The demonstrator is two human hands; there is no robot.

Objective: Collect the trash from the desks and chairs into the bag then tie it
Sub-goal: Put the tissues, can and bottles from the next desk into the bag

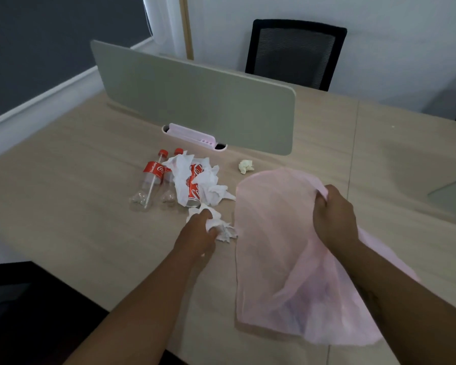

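— What does the bag [279, 248] look like?
— Thin, pale pink, see-through plastic, spread crumpled on the desk [71, 185]. The right hand [333, 216] has its fingers closed on the bag's far edge.
— And the left hand [198, 234]?
— Its fingers are clenched around a crumpled white tissue [223, 229], just left of the bag.
— What lies beyond those fingers?
— Two clear bottles [152, 181] with red caps, a red can [194, 192] tangled in more white tissues [208, 180], and a small paper ball [246, 166] apart, near the divider [200, 101].
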